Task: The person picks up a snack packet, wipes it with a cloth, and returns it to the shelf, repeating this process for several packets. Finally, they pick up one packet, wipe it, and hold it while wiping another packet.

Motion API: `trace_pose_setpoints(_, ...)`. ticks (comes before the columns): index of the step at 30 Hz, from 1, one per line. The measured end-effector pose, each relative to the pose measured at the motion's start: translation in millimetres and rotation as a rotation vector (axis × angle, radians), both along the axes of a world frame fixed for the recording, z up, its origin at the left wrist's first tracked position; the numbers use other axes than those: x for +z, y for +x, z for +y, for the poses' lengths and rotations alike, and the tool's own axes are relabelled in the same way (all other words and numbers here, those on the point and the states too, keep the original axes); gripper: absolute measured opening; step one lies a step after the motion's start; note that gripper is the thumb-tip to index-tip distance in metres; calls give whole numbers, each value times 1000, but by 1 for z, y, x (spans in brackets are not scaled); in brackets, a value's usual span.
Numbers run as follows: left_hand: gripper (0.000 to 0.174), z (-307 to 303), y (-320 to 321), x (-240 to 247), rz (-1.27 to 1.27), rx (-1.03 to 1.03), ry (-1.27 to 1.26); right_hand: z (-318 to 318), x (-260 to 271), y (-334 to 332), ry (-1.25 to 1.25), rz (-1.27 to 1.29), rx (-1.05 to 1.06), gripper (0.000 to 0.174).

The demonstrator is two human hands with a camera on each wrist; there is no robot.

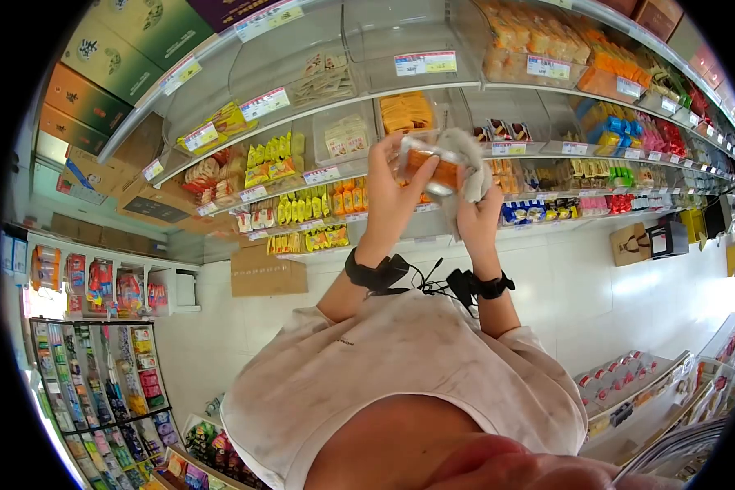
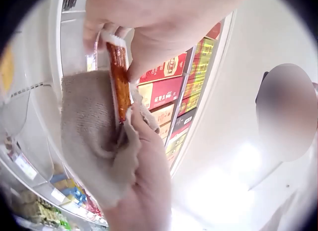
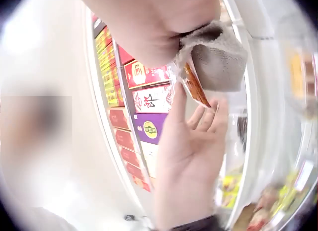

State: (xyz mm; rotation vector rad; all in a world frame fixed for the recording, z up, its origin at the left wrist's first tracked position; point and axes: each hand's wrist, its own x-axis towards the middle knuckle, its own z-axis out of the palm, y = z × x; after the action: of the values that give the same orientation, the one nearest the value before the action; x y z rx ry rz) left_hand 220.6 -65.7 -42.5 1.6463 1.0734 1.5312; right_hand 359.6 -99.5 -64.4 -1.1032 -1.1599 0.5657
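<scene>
My left hand [image 1: 394, 189] pinches a small clear-wrapped snack packet [image 1: 434, 170] with reddish-brown contents, thumb across its front. A grey cloth [image 1: 464, 155] is bunched in my right hand [image 1: 479, 214], against the packet's right end. In the left wrist view the packet [image 2: 119, 79] is seen edge-on, its lower end tucked into a fold of the cloth [image 2: 89, 127]. The right wrist view shows the packet [image 3: 196, 87] between my left hand's fingertips [image 3: 218, 109] and the cloth [image 3: 218, 65]. Both hands are raised before the shelves.
Tiered shelves with clear bins [image 1: 400, 49] and price tags stand close in front, several bins holding yellow and orange packets [image 1: 406, 112]. Gift boxes [image 1: 82, 94] are stacked at upper left. A cardboard carton [image 1: 269, 271] sits on the floor below the shelves.
</scene>
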Motion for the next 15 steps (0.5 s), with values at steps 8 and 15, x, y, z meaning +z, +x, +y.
trace_pose_setpoints(8,72,-25,45,2,-458,-476,-501,-10,6,5,281,-421,149,45)
trace_pose_setpoints(15,68,-46,65,6,-118,-409,-377,19,4,25,196,-103,293,49)
